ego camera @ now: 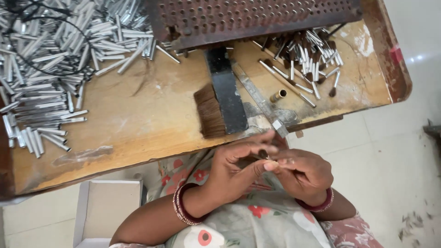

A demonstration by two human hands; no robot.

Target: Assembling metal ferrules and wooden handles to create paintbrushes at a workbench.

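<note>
My left hand (236, 167) and my right hand (303, 172) meet just below the front edge of the wooden table (138, 133), over my lap. Their fingertips pinch a small tuft of brown bristles (264, 154) between them; whether a metal tube is around it I cannot tell. A larger bundle of brown bristles (209, 111) lies on the table just above my hands, beside a black flat bar (227, 94).
Many silver metal tubes (50, 59) are heaped at the table's left. Finished small brush heads (310, 53) lie at the right, near a brass ferrule (278, 95). A rusty perforated metal plate (248, 16) stands at the back. A white box (108, 206) sits on the floor at the left.
</note>
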